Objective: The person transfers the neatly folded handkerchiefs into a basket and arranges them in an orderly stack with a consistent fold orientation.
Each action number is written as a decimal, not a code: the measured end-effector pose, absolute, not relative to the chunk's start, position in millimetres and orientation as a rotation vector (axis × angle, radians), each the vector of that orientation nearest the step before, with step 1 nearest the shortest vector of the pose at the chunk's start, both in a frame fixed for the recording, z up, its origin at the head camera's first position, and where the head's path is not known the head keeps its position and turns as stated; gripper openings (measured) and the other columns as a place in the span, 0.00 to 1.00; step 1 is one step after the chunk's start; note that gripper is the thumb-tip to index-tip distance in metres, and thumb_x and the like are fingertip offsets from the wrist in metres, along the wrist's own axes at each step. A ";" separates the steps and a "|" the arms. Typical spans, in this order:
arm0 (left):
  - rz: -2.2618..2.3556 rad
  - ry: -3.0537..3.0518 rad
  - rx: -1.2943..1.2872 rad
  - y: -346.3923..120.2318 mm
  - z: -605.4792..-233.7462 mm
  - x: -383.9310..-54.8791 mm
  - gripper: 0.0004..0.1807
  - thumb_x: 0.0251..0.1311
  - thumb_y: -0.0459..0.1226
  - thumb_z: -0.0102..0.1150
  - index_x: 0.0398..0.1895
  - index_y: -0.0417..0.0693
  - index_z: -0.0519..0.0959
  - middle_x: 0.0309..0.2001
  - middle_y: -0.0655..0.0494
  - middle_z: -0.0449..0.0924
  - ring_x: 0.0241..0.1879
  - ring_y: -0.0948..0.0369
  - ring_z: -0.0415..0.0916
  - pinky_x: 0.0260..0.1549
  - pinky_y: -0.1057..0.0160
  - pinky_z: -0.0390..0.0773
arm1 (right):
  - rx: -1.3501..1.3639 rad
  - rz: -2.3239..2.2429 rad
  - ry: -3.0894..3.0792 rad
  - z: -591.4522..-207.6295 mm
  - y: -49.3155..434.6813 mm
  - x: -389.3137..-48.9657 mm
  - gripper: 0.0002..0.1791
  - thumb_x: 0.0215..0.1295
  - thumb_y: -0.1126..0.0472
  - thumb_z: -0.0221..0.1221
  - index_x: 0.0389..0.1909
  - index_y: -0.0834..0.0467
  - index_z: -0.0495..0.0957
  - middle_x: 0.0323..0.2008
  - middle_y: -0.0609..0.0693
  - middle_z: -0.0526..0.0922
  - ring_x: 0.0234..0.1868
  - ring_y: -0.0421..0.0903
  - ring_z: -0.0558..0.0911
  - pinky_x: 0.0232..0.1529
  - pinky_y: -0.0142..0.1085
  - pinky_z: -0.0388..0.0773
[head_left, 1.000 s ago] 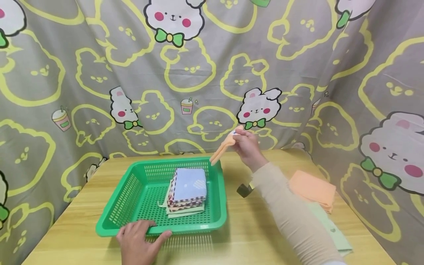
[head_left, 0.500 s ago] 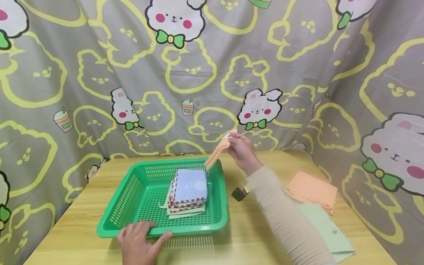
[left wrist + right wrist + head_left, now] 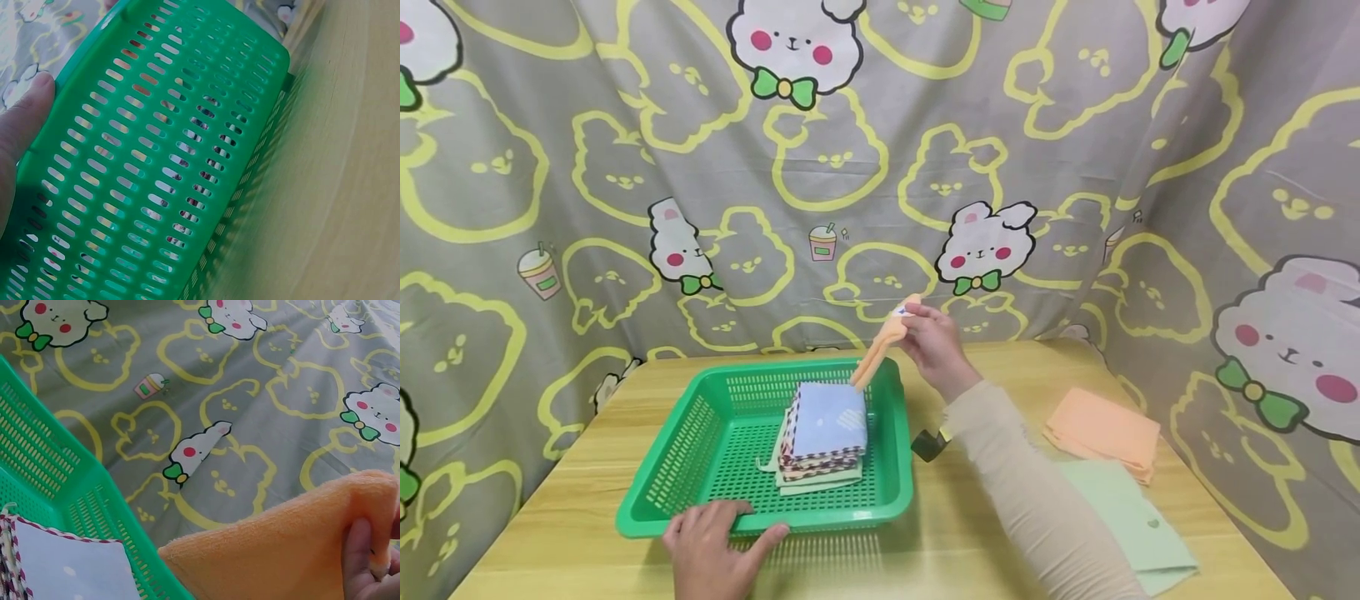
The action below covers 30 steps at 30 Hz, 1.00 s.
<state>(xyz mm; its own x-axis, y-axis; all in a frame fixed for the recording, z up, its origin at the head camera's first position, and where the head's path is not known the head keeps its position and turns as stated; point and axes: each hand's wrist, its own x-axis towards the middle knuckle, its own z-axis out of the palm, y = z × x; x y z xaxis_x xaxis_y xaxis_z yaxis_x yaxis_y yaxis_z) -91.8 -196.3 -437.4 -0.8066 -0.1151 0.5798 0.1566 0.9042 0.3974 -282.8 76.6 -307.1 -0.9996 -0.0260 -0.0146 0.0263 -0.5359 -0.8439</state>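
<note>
My right hand [image 3: 936, 346] pinches a folded orange towel [image 3: 880, 346] by one end, thumb against fingers. Its free end slants down over the back right of a green plastic basket [image 3: 820, 523], overlapping the stack's corner in the head view. In the right wrist view the orange towel [image 3: 281, 550] spreads out from the thumb [image 3: 357, 556]. Inside the basket lies a stack of folded cloths [image 3: 831, 421], a pale blue one with a dark checked edge on top. My left hand [image 3: 718, 546] holds the basket's front rim, its thumb [image 3: 31, 115] along the edge.
On the wooden table [image 3: 970, 533], right of my arm, lie a folded orange towel [image 3: 1105, 429] and a pale green cloth [image 3: 1138, 521] partly behind my sleeve. A small black device [image 3: 928, 446] hangs by my right wrist. A printed curtain [image 3: 865, 167] closes off the back and right.
My right hand has moved left and slightly down with the orange towel, bringing its free end from the basket's back rim to the stack's corner. The left hand stays put.
</note>
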 end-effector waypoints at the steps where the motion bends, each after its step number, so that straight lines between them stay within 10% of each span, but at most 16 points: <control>1: -0.576 -2.441 -0.031 -196.6 -437.5 -91.9 0.26 0.40 0.61 0.72 0.28 0.49 0.81 0.30 0.53 0.81 0.35 0.49 0.71 0.46 0.40 0.55 | -0.001 -2.725 1.501 -307.5 75.5 -282.8 0.18 0.68 0.74 0.50 0.58 0.68 0.68 0.55 0.59 0.73 0.37 0.42 0.82 0.41 0.31 0.79; 30: -0.584 -2.386 -0.061 -196.7 -439.2 -92.9 0.26 0.38 0.61 0.73 0.26 0.50 0.80 0.29 0.54 0.80 0.34 0.49 0.72 0.44 0.40 0.56 | 0.034 -2.694 1.604 -321.0 49.2 -286.3 0.09 0.62 0.78 0.49 0.39 0.64 0.72 0.48 0.59 0.75 0.35 0.45 0.79 0.30 0.29 0.78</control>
